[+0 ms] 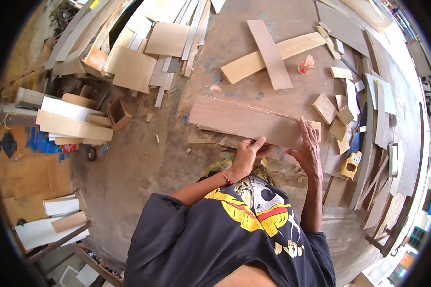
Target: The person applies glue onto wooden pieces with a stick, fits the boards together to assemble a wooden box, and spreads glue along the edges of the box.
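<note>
A long reddish-brown wooden board (239, 117) lies near the table's front edge, over other thin pieces. My left hand (248, 154) grips its near edge, thumb on top and the other fingers curled underneath. At the board's right end rests my right hand (307, 146), fingers stretched out along the end and thumb spread apart. Farther back, a brown strip (269, 52) crosses over a paler yellowish strip (244, 68). A small red and clear object (306, 64) stands to the right of them.
Small wood blocks (324, 108) are scattered on the right, beside a saw with a yellow handle (351, 165). Stacked panels (168, 39) fill the back left. A small open wooden box (119, 114) sits on the left, and long boards (383, 115) line the right side.
</note>
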Available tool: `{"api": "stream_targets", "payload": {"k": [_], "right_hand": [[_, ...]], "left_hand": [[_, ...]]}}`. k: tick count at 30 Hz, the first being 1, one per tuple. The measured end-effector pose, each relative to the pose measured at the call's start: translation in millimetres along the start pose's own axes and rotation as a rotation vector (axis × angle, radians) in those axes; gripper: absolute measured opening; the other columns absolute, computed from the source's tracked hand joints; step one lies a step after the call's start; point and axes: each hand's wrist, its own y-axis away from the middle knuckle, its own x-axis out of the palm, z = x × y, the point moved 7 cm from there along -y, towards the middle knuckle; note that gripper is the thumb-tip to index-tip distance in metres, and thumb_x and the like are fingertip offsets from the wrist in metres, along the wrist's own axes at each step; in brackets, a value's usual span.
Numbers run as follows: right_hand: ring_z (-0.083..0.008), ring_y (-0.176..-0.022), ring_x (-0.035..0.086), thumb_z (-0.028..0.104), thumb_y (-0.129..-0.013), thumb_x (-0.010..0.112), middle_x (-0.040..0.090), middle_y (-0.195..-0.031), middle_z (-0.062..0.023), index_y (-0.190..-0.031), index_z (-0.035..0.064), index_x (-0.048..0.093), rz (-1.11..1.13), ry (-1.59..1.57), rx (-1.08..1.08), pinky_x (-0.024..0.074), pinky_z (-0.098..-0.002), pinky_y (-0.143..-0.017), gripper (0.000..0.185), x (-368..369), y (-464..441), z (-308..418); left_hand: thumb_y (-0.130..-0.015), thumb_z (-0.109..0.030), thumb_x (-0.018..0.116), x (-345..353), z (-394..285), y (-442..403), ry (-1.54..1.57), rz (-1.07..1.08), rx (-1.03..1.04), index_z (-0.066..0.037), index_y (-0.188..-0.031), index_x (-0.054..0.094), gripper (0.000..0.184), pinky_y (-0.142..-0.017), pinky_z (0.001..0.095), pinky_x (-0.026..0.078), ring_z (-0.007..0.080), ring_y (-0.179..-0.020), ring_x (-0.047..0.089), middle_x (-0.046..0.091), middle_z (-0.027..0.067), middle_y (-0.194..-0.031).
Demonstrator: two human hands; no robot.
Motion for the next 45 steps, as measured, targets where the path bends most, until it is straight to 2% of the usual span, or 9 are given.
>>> {"api": "stream_targets", "payload": {"k": [8,11,15,20,25,33,36,38,45], "right_hand": [[-0.0284,-0.117,0.049,0.028,-0.05,0.086,0.054,-0.121,-0.0154,-0.136,0.0035,0.034,0.063,-0.365,0.227,0.0319,-0.042,-0.104,0.104,-26,0,0],[-0.0214,-0.097,0.06,0.035,-0.058,0.084,0.06,-0.111,-0.0154,-0.13,-0.0004,0.044,-0.07,-0.749,0.192,0.0482,-0.0355,-0.084,0.09,-11,-5,-20],[-0.0129,-0.084,0.061,0.031,-0.062,0.083,0.066,-0.099,-0.012,-0.129,-0.0011,0.045,-0.022,-0.828,0.301,0.0483,-0.0244,-0.075,0.083,-43,-19,-44],[-0.0125,-0.083,0.06,0.04,-0.074,0.072,0.066,-0.092,-0.0103,-0.112,-0.0006,0.061,0.247,-0.826,0.211,0.0463,-0.0272,-0.079,0.057,-76,-64,-71],[-0.0144,-0.076,0.063,0.052,-0.077,0.064,0.066,-0.087,-0.0098,-0.104,-0.0031,0.063,0.593,-0.784,0.225,0.0502,-0.0254,-0.065,0.061,-43,-123,-112],[-0.026,-0.081,0.065,0.053,-0.081,0.059,0.064,-0.094,-0.0155,-0.116,-0.0036,0.052,1.045,-1.218,0.294,0.0547,-0.0369,-0.072,0.067,37,-174,-119],[-0.0244,-0.073,0.065,0.055,-0.082,0.056,0.064,-0.081,-0.0125,-0.11,0.0003,0.058,0.977,-1.246,0.409,0.0537,-0.0347,-0.065,0.061,56,-177,-133],[-0.0197,-0.063,0.061,0.051,-0.083,0.058,0.063,-0.068,-0.0073,-0.093,0.0,0.065,0.798,-0.848,0.275,0.0481,-0.0324,-0.057,0.053,79,-198,-176],[-0.0129,-0.058,0.057,0.034,-0.078,0.069,0.06,-0.062,-0.0113,-0.084,-0.0007,0.068,0.228,-0.343,0.108,0.0456,-0.0312,-0.056,0.035,-12,-198,-152]], "left_hand": [[-0.087,-0.03,0.06,34,-57,2,-0.364,0.269,0.409,-0.001,-0.109,0.06,0.036,-0.079,0.0226,0.048,0.0117,-0.089,0.061,0.064,0.0058,-0.1],[-0.091,-0.025,0.055,38,-65,2,-0.405,0.272,0.372,-0.004,-0.115,0.057,0.032,-0.071,0.0219,0.051,0.0136,-0.092,0.062,0.064,0.0073,-0.103],[-0.091,-0.017,0.054,24,-60,-3,-0.621,0.149,0.318,-0.006,-0.115,0.058,0.026,-0.053,0.0168,0.043,0.0063,-0.081,0.059,0.064,0.0036,-0.103],[-0.09,-0.011,0.055,20,-61,-24,-0.567,0.014,0.298,-0.004,-0.111,0.059,0.023,-0.049,0.0154,0.039,0.0033,-0.067,0.052,0.064,0.0024,-0.097],[-0.09,-0.008,0.052,40,-69,-31,-0.488,-0.074,0.422,-0.001,-0.113,0.056,0.024,-0.05,0.016,0.041,0.0047,-0.068,0.054,0.064,0.006,-0.095],[-0.091,-0.008,0.051,53,-58,-37,-0.48,-0.219,0.478,0.001,-0.112,0.056,0.024,-0.052,0.0167,0.043,0.0061,-0.07,0.055,0.063,0.0077,-0.098],[-0.091,-0.008,0.051,62,-53,-46,-0.5,-0.251,0.48,0.001,-0.112,0.056,0.023,-0.053,0.0171,0.043,0.0065,-0.07,0.056,0.063,0.0081,-0.098],[-0.091,-0.008,0.051,70,-50,-56,-0.51,-0.255,0.453,0.001,-0.111,0.056,0.023,-0.054,0.0176,0.044,0.0069,-0.07,0.056,0.063,0.0084,-0.097],[-0.086,-0.004,0.057,117,-59,-128,-0.743,-0.172,0.499,0.005,-0.11,0.054,0.026,-0.068,0.0238,0.05,0.0123,-0.078,0.06,0.063,0.0118,-0.101]]}}
